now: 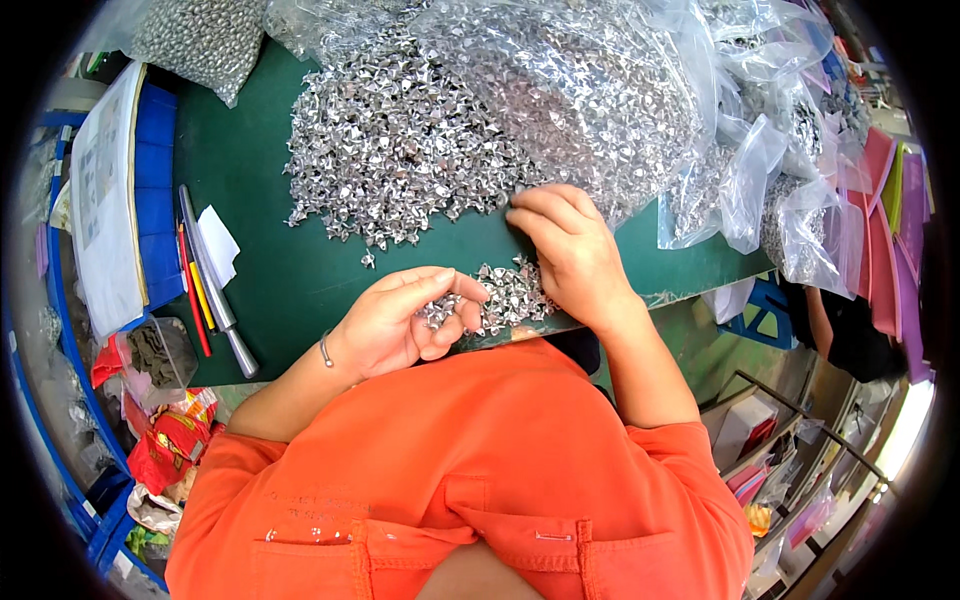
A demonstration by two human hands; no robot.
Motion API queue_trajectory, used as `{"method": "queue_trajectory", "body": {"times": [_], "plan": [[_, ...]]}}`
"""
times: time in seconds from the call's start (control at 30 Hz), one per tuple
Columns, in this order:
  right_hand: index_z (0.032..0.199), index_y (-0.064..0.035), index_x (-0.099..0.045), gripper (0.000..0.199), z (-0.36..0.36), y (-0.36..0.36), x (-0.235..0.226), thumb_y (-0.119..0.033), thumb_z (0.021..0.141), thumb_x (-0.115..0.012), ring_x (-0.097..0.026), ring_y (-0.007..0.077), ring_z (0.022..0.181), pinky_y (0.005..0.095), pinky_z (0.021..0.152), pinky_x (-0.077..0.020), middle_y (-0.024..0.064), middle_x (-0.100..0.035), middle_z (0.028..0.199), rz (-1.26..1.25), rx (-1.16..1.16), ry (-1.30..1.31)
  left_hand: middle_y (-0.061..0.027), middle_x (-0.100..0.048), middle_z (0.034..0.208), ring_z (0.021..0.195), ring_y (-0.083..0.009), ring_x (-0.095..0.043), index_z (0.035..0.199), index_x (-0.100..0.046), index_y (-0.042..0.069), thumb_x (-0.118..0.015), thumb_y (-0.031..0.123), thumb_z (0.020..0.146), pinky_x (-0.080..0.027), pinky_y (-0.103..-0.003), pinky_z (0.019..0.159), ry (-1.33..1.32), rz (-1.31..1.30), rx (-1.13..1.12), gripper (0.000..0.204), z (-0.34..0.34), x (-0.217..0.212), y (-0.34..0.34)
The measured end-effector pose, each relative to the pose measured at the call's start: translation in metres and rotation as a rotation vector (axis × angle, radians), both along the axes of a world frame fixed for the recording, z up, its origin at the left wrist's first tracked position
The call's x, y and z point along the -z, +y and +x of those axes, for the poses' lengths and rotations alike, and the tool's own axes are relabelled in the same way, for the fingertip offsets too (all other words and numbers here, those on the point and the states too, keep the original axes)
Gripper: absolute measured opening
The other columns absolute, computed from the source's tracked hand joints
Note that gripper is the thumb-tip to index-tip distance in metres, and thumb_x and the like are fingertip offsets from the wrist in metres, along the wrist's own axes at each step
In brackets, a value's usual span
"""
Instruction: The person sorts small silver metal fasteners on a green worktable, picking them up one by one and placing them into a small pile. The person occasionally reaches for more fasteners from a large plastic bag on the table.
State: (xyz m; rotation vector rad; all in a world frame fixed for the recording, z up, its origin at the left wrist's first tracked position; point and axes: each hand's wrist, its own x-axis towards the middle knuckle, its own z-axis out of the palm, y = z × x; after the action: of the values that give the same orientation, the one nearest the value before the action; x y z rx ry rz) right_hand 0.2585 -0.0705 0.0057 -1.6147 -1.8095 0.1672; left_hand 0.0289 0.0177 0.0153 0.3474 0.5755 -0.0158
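Observation:
A big heap of small, shiny silver metal pieces [390, 140] with pointed prongs spreads over the green table [250, 240]. My left hand [400, 315] is cupped, palm up, near the table's front edge, with several of these pieces in its curled fingers. Beside it, at the edge, lies a smaller pile of the same pieces [515, 295]. My right hand [570, 240] reaches past this pile to the lower right border of the heap. Its fingers are bent together, and whatever is between the tips is too blurred to make out.
Clear plastic bags [610, 100] of metal pieces cover the heap's right side and the table's right end. Another filled bag [200, 45] sits at the far left. Pens [195, 290], a grey tapered rod [215, 280] and a blue bin [158, 190] stand along the left.

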Motion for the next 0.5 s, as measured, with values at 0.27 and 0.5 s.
{"method": "queue_trajectory", "body": {"times": [0.27,0.5], "plan": [[0.098,-0.0018,-0.069,0.026,0.014,-0.02,-0.003,0.011,0.075,-0.065,-0.064,0.0323,0.091,0.0406,0.08,-0.0526,0.0122,-0.069,0.097,-0.034,0.111,0.101,-0.0085,-0.061,0.088,0.058,-0.0074,-0.039,0.109,-0.062,-0.003,-0.043,0.026,0.109,-0.035,-0.021,0.049,-0.015,-0.01,-0.073,0.034,-0.006,0.006,0.001],[0.091,-0.0047,-0.067,0.017,-0.003,-0.018,-0.001,-0.002,0.077,-0.076,-0.064,0.0301,0.081,0.0404,0.071,-0.0524,0.0088,-0.068,0.087,-0.117,0.092,0.114,-0.0071,-0.06,0.088,0.061,-0.0069,-0.04,0.11,-0.063,-0.004,-0.045,0.025,0.109,-0.034,-0.02,0.049,-0.047,-0.021,-0.078,0.034,-0.004,0.006,0.001]]}}
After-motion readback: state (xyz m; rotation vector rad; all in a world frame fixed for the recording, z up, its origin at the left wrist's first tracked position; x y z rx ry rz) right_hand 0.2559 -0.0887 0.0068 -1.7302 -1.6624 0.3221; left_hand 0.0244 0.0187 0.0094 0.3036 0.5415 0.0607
